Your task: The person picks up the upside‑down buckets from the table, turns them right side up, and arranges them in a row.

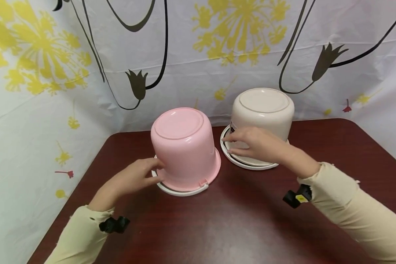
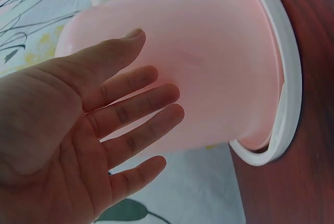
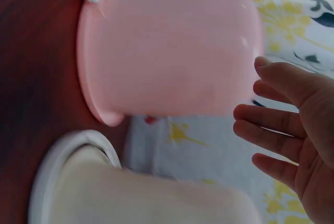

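Bench [image 1: 224, 227], dark red: near edge beyond my sight.
Sleeves [image 1: 82, 234], pale, two: cut off at 5 and 7 o'clock.
Left hand [image 1: 135, 178], at the pink bucket's 8 o'clock: fingers spread, holding nothing; contact with the wall I cannot tell.
Pink bucket [image 1: 186, 150], 11 o'clock on the bench: upside down, inside hidden; white handle [image 1: 184, 193] round its near rim, one end behind the left hand.
Right hand [image 1: 255, 145], before the cream bucket: fingers parted, holding nothing.
Cream bucket [image 1: 274, 121], 1 o'clock: upside down, front partly covered by that hand; label unreadable; blurred, cut off in the right wrist view.
Cloth [image 1: 184, 44], 12 o'clock: flower-printed.
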Demonstrator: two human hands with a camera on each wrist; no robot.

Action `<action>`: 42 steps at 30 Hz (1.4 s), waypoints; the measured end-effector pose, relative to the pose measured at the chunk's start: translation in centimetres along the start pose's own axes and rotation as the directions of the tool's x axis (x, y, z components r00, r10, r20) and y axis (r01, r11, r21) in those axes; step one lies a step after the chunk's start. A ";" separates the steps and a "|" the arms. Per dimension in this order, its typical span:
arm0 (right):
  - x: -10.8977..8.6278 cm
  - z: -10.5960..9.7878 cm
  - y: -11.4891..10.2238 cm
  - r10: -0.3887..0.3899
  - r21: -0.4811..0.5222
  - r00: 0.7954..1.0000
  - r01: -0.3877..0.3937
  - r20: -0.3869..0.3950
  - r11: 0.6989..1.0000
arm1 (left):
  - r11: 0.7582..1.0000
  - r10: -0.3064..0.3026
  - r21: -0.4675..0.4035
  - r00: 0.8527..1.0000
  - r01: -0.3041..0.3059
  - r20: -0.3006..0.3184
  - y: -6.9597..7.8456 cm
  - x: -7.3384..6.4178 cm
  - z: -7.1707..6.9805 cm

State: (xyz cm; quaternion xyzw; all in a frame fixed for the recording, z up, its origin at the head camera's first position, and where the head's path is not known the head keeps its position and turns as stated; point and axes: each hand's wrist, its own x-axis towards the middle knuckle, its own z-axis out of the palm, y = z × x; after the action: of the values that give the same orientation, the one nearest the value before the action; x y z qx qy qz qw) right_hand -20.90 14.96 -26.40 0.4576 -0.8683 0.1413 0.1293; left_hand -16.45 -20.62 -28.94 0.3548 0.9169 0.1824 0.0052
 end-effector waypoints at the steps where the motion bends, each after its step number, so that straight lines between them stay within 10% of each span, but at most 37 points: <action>1: 0.1 0.5 -0.1 -0.006 -0.003 1.000 0.006 0.007 1.000 | 1.000 0.011 -0.005 1.000 -0.011 0.006 0.1 0.2 0.2; 19: 1.2 8.3 1.3 -0.143 0.151 0.982 0.124 0.127 0.981 | 0.996 0.048 -0.080 0.993 -0.040 0.105 -0.1 2.0 4.5; 31: 1.3 10.3 2.6 -0.107 0.138 0.975 0.081 0.195 0.987 | 0.995 0.077 0.048 0.985 -0.086 0.153 -1.1 1.5 6.2; 42: 1.7 11.6 2.5 -0.096 0.106 0.982 0.079 0.160 0.991 | 0.984 0.052 0.172 0.999 -0.054 0.016 -1.3 0.5 7.5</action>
State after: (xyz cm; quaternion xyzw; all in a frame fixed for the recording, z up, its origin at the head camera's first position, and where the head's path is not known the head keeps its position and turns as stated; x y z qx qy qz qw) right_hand -25.03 10.83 -36.90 0.5113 -0.8469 0.1402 0.0402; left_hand -16.63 -18.73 -36.29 0.3793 0.9195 0.1002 -0.0252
